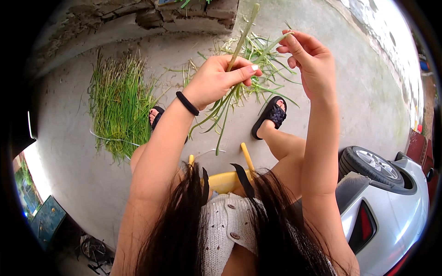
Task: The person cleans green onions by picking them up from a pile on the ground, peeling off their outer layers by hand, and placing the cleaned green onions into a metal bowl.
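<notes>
My left hand (pixel 224 78), with a black band at the wrist, is closed round a long green stalk (pixel 244 37). The stalk's pale thick end points up and away, and its thin leaves hang down below the hand. To the right, my right hand (pixel 307 57) pinches the tip of a green leaf strip (pixel 275 45) between thumb and fingers. That strip stretches across to the left hand; whether it is still joined to the stalk I cannot tell. Beneath both hands lies a loose scatter of green leaves (pixel 269 76) on the concrete.
A dense pile of green stalks (pixel 120 99) lies on the ground at left, a pale cord (pixel 110 138) across it. My sandalled feet stand between pile and scatter. I sit on a yellow stool (pixel 223 181). A silver car (pixel 400 207) is at right, a brick ledge (pixel 184 20) ahead.
</notes>
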`<state>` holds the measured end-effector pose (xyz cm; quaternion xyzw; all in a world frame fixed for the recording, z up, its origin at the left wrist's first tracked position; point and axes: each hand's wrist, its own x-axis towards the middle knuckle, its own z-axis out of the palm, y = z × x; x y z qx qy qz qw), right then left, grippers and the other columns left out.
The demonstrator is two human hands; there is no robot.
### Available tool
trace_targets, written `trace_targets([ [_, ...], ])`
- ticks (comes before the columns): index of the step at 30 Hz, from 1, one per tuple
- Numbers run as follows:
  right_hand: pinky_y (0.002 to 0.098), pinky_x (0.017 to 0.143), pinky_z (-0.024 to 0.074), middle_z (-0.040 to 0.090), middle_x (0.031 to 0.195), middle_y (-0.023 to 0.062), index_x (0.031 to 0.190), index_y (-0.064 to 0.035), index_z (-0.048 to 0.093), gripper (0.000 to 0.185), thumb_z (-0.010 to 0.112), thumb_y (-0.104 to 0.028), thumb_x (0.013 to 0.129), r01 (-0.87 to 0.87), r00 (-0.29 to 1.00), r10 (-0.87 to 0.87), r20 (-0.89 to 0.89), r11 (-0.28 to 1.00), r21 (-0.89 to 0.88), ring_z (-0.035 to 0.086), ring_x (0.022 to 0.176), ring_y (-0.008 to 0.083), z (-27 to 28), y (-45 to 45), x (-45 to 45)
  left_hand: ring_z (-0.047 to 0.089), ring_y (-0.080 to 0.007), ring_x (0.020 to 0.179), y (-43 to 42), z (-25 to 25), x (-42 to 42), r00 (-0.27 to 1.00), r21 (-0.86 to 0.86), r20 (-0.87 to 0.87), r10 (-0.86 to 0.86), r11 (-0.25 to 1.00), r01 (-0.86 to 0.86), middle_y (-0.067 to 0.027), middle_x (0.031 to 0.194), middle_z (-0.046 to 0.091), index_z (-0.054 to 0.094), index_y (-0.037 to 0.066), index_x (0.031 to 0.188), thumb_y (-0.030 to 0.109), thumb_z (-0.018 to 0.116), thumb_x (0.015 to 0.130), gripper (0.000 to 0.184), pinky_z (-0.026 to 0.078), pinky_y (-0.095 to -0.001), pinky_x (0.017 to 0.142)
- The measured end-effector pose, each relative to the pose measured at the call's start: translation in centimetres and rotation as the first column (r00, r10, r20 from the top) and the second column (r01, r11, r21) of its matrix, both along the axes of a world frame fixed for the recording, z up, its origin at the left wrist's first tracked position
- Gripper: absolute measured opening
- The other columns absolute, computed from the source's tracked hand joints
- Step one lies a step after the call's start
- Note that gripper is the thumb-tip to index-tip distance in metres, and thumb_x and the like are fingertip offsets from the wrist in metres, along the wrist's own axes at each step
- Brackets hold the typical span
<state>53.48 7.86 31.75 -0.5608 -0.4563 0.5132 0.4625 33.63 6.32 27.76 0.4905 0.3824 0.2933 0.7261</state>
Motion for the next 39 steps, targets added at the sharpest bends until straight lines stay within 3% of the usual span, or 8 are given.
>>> trace_targets([
  [22,0.0167,0.047,0.0371,0.061,0.064,0.0007,0.083,0.0015,0.063,0.023,0.068,-0.02,0.079,0.164,0.962,-0.196,0.19,0.972,0.17,0.051,0.055,0.0038,-1.7,0.7,1.0,0.038,-0.0009,0.057,0.0,-0.2,-0.3,0.997,-0.013,-0.021,-0.078,0.997,0.077,0.0063,0.069,0.055,0.063,0.006,0.095,0.025,0.047,0.093,0.025,0.03,-0.0153,0.052],
  [25,0.0219,0.064,0.0449,0.063,0.088,0.0109,0.096,0.0027,0.061,0.026,0.065,-0.02,0.083,0.167,0.832,-0.144,0.536,0.986,0.006,0.058,0.076,0.0133,-0.5,0.6,2.3,0.036,-0.0005,0.057,0.4,-0.1,-0.4,0.997,-0.037,-0.016,-0.082,0.996,0.081,0.0073,0.069,0.054,0.063,0.007,0.097,0.024,0.046,0.094,0.025,0.029,-0.0147,0.053],
  [26,0.0288,0.079,0.0426,0.059,0.101,0.0169,0.111,-0.0042,0.053,0.039,0.066,-0.022,0.079,-0.112,0.818,0.223,0.53,0.966,-0.234,0.057,0.091,0.0177,0.0,3.2,3.5,0.036,-0.0005,0.057,0.4,0.0,-0.5,0.998,-0.02,-0.009,-0.063,0.998,0.063,0.0075,0.07,0.054,0.062,0.006,0.099,0.024,0.046,0.094,0.024,0.028,-0.0146,0.053],
  [28,0.036,0.09,0.0421,0.056,0.112,0.0224,0.123,-0.01,0.048,0.052,0.066,-0.022,0.076,-0.348,0.693,0.455,0.559,0.89,-0.294,0.057,0.102,0.0235,-1.7,4.6,6.0,0.035,-0.0007,0.058,0.4,0.0,-0.7,0.999,-0.012,-0.017,-0.044,0.999,0.044,0.0076,0.071,0.052,0.06,0.004,0.103,0.023,0.046,0.094,0.025,0.027,-0.0146,0.052],
  [31,0.0367,0.077,0.0472,0.061,0.103,0.0208,0.115,-0.0067,0.055,0.038,0.06,-0.014,0.078,-0.37,0.505,0.053,0.862,0.915,0.16,0.061,0.089,0.0277,-6.5,1.6,8.1,0.036,-0.0011,0.061,0.3,-0.3,-1.3,0.999,-0.041,-0.038,-0.027,0.999,0.025,0.0062,0.075,0.051,0.058,0.003,0.107,0.021,0.045,0.095,0.026,0.026,-0.0145,0.053],
  [34,0.0395,0.077,0.0478,0.06,0.104,0.0222,0.114,-0.0028,0.055,0.036,0.058,-0.01,0.078,-0.23,0.29,0.091,0.953,0.973,-0.023,0.061,0.089,0.0308,-0.6,-3.0,11.9,0.038,-0.0016,0.063,0.4,-1.3,-2.4,1.0,-0.042,-0.018,0.02,0.999,-0.021,0.0046,0.078,0.052,0.057,0.001,0.108,0.02,0.045,0.095,0.026,0.028,-0.0149,0.054],
  [37,0.0382,0.099,0.0341,0.042,0.127,0.0237,0.131,-0.0065,0.035,0.061,0.061,-0.014,0.076,-0.046,0.575,0.123,0.809,0.992,-0.118,0.044,0.117,0.0319,-2.9,-9.7,19.5,0.037,-0.0011,0.062,0.1,-1.6,-2.7,0.993,-0.072,-0.06,0.101,0.992,-0.105,0.0045,0.076,0.052,0.057,0.002,0.107,0.021,0.046,0.095,0.025,0.028,-0.0147,0.052],
  [39,0.032,0.107,0.0252,0.028,0.141,0.0201,0.14,-0.0153,0.021,0.076,0.062,-0.016,0.076,0.116,0.294,0.048,0.955,0.99,-0.085,0.03,0.129,0.0319,-7.9,-15.7,21.4,0.039,-0.0015,0.062,-0.1,-1.6,-2.9,0.99,-0.074,-0.094,0.109,0.99,-0.116,0.0038,0.077,0.053,0.057,0.002,0.107,0.021,0.046,0.095,0.026,0.028,-0.0149,0.053],
])
